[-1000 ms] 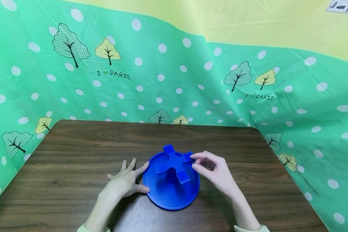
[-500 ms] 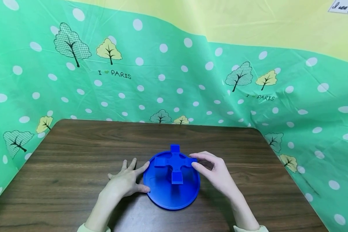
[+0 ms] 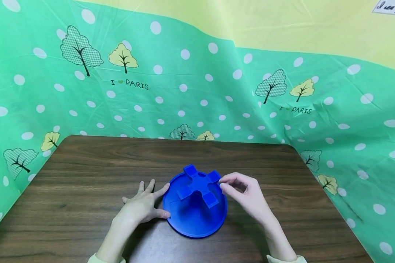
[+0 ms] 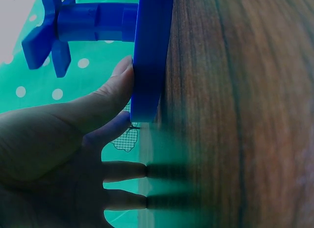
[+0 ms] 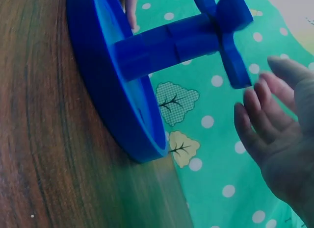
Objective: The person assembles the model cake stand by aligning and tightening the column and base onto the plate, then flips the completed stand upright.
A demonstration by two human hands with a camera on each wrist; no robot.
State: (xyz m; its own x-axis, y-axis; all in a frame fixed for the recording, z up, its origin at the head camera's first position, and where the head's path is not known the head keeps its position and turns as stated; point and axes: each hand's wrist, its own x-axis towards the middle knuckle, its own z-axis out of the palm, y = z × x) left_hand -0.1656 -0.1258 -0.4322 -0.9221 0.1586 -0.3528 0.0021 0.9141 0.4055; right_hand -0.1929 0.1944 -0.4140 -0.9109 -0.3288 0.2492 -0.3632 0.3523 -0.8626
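Observation:
A blue round plastic base (image 3: 184, 223) with a raised rim lies flat on the table. From its middle rises a thick blue post (image 5: 169, 44), topped by a blue four-armed cross (image 3: 200, 183). My left hand (image 3: 139, 207) has its fingers spread at the base's left side, thumb and index finger resting on the rim, the others reaching out to the tabletop. On the right, my right hand (image 3: 245, 195) is beside one arm of the cross, thumb and index finger slightly bent and apart. Nothing sits between its fingers, whose tips are right by that arm's end.
The brown wood-grain table (image 3: 95, 164) extends around the base. Behind it and along both sides hangs a green polka-dot cloth (image 3: 171, 106) printed with trees, with a yellow band on top.
The cross has turned, its arms going from slanted to squared and then slanted again. My right fingertips were at an arm's end and now stand just off it. Left hand and base have stayed put.

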